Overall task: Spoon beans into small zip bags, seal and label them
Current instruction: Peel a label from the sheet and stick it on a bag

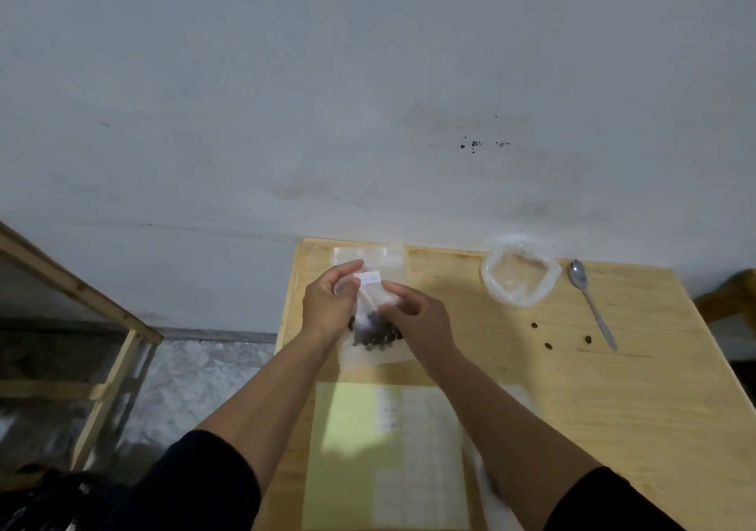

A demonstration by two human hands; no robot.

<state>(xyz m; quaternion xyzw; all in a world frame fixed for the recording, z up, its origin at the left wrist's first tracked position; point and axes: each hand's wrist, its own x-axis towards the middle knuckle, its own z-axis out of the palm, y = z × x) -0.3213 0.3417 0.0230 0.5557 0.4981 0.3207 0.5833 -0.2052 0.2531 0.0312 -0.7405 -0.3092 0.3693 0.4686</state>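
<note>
A small clear zip bag (374, 346) with dark beans in its lower part lies on the wooden table (613, 408) near the far left corner. A white label (368, 277) sits on the bag's upper part. My left hand (329, 305) holds the bag's left side, fingers curled over its top. My right hand (417, 313) pinches the label's right edge on the bag. A metal spoon (591, 301) lies at the right. A clear plastic bag (519, 275) with its mouth rolled open sits left of the spoon.
Three loose beans (548, 345) lie on the table near the spoon. A label sheet (384, 457), part green and part white, lies in front of me. More clear bags (392, 254) lie at the far edge. A wooden frame (102, 346) stands at the left.
</note>
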